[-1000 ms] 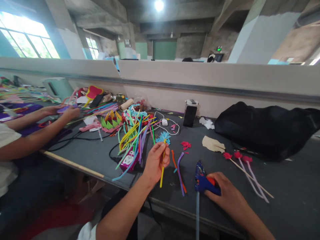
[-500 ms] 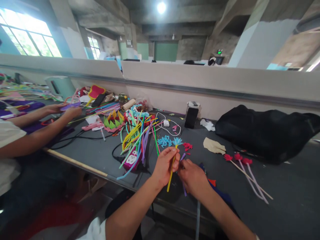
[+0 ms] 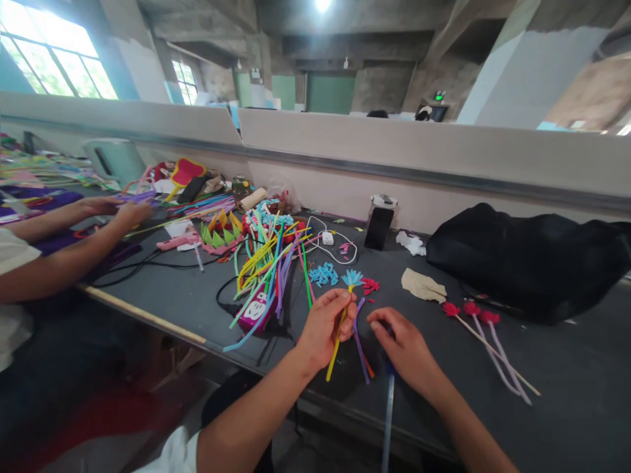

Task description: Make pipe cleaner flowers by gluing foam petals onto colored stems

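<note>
Between its thumb and fingers, my left hand (image 3: 329,326) pinches the yellow pipe-cleaner stem (image 3: 333,358) of a flower with pale blue petals (image 3: 351,278). A purple pipe cleaner (image 3: 360,341) hangs or lies just right of that hand; whether it is held I cannot tell. My right hand (image 3: 401,345) is curled over a dark blue tool that looks like a glue gun (image 3: 389,363), mostly hidden by the palm, with a translucent stick (image 3: 388,420) trailing toward me. An orange piece (image 3: 369,369) shows beside it. Loose blue petals (image 3: 323,274) and red petals (image 3: 370,286) lie beyond my hands.
Colourful pipe cleaners (image 3: 266,263) are heaped left of my hands over a purple power strip (image 3: 256,312). Red flowers on stems (image 3: 493,348) lie to the right, near a black bag (image 3: 527,263). A phone (image 3: 379,228) stands behind. A co-worker's hands (image 3: 131,213) are at far left.
My right hand has moved right, away from the purple pipe cleaner, and the dark blue tool beneath it has shifted. My left hand keeps its pinch on the flower stem.
</note>
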Tool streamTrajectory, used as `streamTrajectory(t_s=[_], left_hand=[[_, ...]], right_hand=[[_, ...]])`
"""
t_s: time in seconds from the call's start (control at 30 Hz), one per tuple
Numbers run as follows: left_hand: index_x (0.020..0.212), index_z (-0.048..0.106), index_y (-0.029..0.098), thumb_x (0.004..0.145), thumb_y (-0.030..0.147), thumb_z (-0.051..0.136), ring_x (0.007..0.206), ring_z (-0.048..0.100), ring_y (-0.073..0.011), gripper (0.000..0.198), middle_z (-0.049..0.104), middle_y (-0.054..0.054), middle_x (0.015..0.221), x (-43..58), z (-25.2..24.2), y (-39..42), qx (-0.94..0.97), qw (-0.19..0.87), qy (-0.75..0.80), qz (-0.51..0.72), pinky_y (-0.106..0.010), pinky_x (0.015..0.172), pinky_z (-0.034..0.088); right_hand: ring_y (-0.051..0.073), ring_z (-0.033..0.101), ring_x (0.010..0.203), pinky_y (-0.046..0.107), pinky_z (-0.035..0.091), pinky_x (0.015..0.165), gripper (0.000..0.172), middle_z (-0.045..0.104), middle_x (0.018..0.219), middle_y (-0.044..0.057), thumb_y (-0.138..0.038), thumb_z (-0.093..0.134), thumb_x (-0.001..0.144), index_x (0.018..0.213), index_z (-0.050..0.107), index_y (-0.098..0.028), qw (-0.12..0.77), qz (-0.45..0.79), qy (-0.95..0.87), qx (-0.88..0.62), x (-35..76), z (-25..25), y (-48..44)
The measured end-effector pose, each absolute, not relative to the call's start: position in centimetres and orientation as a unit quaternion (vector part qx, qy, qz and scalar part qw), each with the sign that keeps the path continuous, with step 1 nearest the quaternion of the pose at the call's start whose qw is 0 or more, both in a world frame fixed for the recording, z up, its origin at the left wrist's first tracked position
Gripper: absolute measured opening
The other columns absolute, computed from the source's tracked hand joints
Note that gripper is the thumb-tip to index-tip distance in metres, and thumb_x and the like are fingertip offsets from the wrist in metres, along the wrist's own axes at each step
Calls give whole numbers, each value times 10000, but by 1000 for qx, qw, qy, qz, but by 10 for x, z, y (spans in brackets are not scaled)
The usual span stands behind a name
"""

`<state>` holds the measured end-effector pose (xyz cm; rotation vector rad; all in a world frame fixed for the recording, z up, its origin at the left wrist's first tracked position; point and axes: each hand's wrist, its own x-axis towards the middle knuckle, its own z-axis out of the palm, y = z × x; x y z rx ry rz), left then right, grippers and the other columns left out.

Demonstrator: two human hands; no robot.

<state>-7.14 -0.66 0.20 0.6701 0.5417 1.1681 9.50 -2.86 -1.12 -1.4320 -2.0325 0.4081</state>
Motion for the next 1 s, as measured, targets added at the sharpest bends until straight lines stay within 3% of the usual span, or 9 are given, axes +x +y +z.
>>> streamTrajectory(t_s=[0.1,0.2,0.3,0.4,0.6,0.73,0.83,1.0], left_hand=[[812,576,139,761,312,665,353,367,-29,201,536,42,576,-70,2,-6,305,744,258,535,-171,338,244],[809,578,140,764,309,661,348,367,-29,193,530,47,567,-68,1,-7,308,743,260,534,-171,336,245],[808,579,143,751,319,676,350,374,-30,209,530,50,565,-66,1,-7,309,743,259,534,-170,336,245],[793,577,139,728,328,698,347,375,-29,233,532,48,558,-64,0,-9,303,742,265,536,-171,334,240],[798,568,141,793,288,621,328,348,-32,156,521,45,526,-63,0,-13,300,764,243,518,-176,331,228],[794,568,138,788,263,613,343,351,-31,133,510,43,529,-65,3,-15,284,775,252,506,-166,334,224],[796,567,141,778,265,622,351,360,-30,137,516,42,551,-65,5,-15,278,775,259,505,-162,335,227],[802,561,145,763,277,638,355,362,-33,158,507,47,561,-66,5,-13,278,769,259,515,-166,336,226]], right_hand=[[154,610,731,258,472,678,186,653,818,4,-302,434,909,899,593,-206,351,217,-729,-546,103,-6,-27],[158,608,741,264,475,692,168,650,817,6,-271,443,909,881,595,-207,350,201,-742,-536,98,-8,-27],[177,601,847,276,473,755,158,649,886,43,-177,457,893,883,613,-199,282,83,-809,-509,86,-18,-27],[209,590,863,285,473,713,183,657,927,95,-93,498,842,895,648,-183,189,-36,-853,-485,73,-33,-23],[233,606,856,305,473,712,250,683,903,120,-19,512,775,924,657,-158,170,-51,-855,-487,66,-47,-19],[214,613,838,297,471,724,192,665,855,94,-64,455,837,892,614,-158,191,-31,-837,-512,79,-34,-23],[175,610,825,272,465,733,183,646,866,54,-171,387,921,891,567,-188,267,53,-801,-534,89,-21,-24],[163,589,737,275,447,698,178,622,799,14,-256,388,923,863,547,-204,365,182,-738,-538,95,-12,-23]])
